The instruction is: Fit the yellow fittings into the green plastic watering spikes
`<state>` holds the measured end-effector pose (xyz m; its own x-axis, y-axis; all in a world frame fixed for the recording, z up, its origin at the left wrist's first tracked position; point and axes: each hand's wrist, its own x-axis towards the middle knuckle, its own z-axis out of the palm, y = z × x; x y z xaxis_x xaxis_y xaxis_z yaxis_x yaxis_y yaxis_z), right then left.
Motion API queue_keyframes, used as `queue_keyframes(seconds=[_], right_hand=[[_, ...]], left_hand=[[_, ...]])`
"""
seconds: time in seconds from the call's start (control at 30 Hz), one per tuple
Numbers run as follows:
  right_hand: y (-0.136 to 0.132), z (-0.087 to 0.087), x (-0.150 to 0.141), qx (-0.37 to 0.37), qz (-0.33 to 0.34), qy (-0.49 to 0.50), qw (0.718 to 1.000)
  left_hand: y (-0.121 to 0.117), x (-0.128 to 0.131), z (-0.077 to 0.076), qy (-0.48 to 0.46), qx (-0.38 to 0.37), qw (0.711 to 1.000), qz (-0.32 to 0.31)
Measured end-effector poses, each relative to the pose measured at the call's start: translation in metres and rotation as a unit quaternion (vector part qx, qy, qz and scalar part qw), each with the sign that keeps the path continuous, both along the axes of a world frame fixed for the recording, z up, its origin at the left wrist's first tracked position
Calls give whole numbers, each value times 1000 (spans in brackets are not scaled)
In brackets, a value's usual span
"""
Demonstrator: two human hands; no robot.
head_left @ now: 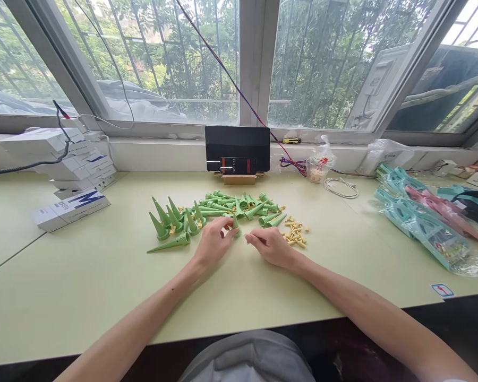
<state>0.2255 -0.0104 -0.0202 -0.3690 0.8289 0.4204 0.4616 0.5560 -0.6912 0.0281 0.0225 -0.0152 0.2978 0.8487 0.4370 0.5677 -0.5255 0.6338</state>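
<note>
My left hand (215, 239) grips a green plastic cone (236, 225), which stands upright with its tip up. Just to the right, my right hand (273, 246) is closed in a pinch, its fingertips apart from the cone; whatever they hold is too small to make out. Beyond both hands lies a pile of green cones (223, 201). Left of my left hand several cones (175, 215) stand upright, some with yellow pieces at their bases, and one cone (169, 244) lies on its side. Small yellow pegs (295, 232) are heaped beside my right hand.
A phone (238, 165) leans on a black screen (239, 140) at the back. White boxes (74, 209) are on the left. A bagged item (321, 164) and a coiled white cable (341, 188) lie back right, with teal plastic parts (418, 225) farther right.
</note>
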Motion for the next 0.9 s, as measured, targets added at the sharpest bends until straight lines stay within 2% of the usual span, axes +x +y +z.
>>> queue_keyframes(seconds=[0.43, 0.57, 0.67, 0.77, 0.9], right_hand=[[0, -2, 0, -11, 5, -15, 1000], [0, -1, 0, -2, 8, -16, 1000], [0, -1, 0, -3, 7, -18, 1000], [1, -2, 0, -1, 5, -15, 1000], [0, -4, 1, 22, -6, 13, 1000]], left_hand=[[1, -2, -1, 49, 0, 999, 1], [-1, -1, 4, 52, 34, 997, 45], [-5, 0, 10, 20, 78, 995, 59], [-9, 1, 13, -10, 107, 994, 29], [-15, 4, 11, 26, 108, 992, -53]])
